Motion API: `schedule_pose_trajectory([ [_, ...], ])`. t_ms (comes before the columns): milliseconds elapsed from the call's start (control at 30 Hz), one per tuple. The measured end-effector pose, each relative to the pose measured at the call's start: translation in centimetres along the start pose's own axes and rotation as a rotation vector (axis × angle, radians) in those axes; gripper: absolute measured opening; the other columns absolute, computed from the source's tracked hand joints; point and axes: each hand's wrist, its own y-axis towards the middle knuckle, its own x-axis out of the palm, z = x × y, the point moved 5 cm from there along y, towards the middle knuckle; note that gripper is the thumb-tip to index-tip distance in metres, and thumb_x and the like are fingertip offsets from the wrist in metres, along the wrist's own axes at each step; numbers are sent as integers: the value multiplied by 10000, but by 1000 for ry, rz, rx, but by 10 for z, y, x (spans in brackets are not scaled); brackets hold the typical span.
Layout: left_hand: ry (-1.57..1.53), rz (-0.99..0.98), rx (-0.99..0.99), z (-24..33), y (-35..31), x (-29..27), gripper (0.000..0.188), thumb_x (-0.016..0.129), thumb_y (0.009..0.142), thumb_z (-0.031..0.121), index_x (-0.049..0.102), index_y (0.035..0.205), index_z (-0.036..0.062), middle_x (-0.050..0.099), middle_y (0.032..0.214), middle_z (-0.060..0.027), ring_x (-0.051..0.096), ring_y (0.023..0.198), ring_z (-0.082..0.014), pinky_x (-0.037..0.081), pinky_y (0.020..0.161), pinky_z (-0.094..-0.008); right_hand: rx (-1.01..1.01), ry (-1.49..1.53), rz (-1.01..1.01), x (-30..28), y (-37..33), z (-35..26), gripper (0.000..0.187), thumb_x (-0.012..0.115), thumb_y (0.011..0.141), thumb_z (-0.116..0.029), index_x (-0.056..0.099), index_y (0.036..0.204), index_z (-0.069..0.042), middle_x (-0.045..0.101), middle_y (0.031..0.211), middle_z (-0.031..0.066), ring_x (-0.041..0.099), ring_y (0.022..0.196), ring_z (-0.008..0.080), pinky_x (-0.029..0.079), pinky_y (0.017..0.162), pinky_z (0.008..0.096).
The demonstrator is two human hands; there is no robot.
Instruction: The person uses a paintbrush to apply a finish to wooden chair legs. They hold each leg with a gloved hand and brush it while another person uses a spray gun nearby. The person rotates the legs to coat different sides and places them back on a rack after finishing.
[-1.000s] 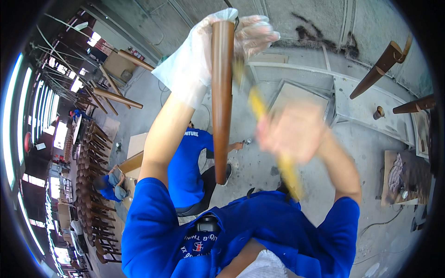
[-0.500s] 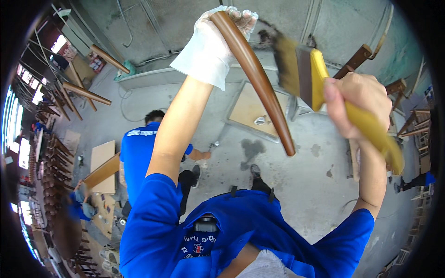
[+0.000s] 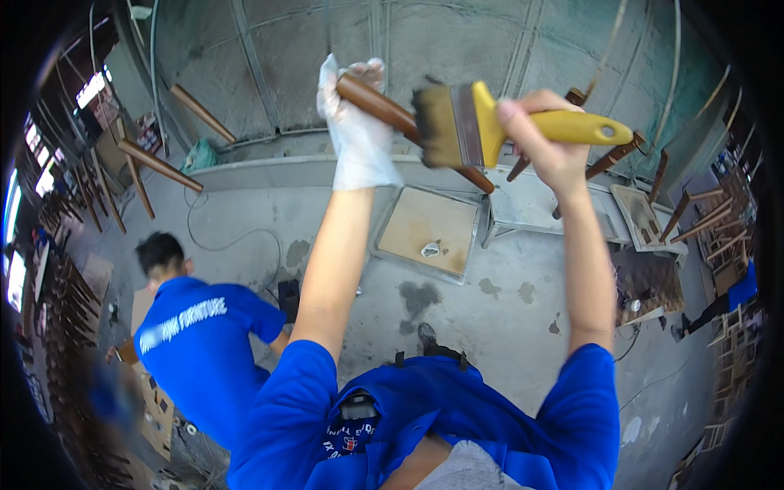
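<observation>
My left hand (image 3: 357, 126), in a thin translucent glove, grips the upper end of a brown tapered wooden furniture leg (image 3: 382, 106). The leg slants down to the right. In my bare right hand (image 3: 554, 151) is a wide paintbrush (image 3: 487, 122) with a yellow handle, its thumb pressed near the base of the handle. The dark-tipped bristles lie across the middle of the leg and hide part of it; whether they touch the wood I cannot tell.
A co-worker in a blue shirt (image 3: 192, 327) bends at my left. Ahead are a tan board (image 3: 425, 231) with a crumpled white scrap and a grey bench (image 3: 531, 208). More wooden legs (image 3: 159, 166) stick out at left; stacked chair frames (image 3: 723, 233) line the right.
The leg has swung to a flatter slant and moved left. The brush has come left across it, its handle now nearly level. The co-worker appears farther left.
</observation>
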Motion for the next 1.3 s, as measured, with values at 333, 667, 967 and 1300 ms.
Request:
schedule_pose_trajectory([
  [333, 322, -208, 69, 9, -35, 29, 267, 718, 1005, 178, 612, 1232, 85, 684, 1207, -123, 678, 1184, -342, 545, 1071, -504, 111, 581, 617, 31, -39, 30, 262, 787, 980, -206, 653, 842, -28, 668, 685, 59, 602, 483, 105, 445, 412, 242],
  [667, 531, -370, -192, -32, -66, 51, 403, 727, 996, 129, 612, 1381, 168, 676, 1339, -179, 642, 1292, -377, 590, 1032, -505, 495, 858, 987, 37, -190, 215, 242, 795, 954, -235, 598, 928, -96, 623, 708, 30, 546, 460, 109, 400, 396, 259],
  [967, 921, -702, 147, -54, -84, 107, 113, 705, 1007, 64, 736, 1116, 53, 775, 1185, -169, 746, 1101, -321, 534, 1048, -437, 484, 467, 1061, -37, -229, 177, 260, 770, 984, -240, 615, 863, -69, 596, 625, 26, 537, 452, 90, 402, 410, 251],
  [1300, 884, -989, 215, -111, -132, 211, 161, 622, 990, -57, 697, 1127, -15, 788, 1128, -139, 747, 1000, -176, 559, 961, -312, 114, 1114, 1058, -52, -178, 92, 271, 740, 1013, -327, 664, 1032, -68, 667, 759, 38, 613, 553, 123, 461, 458, 273],
])
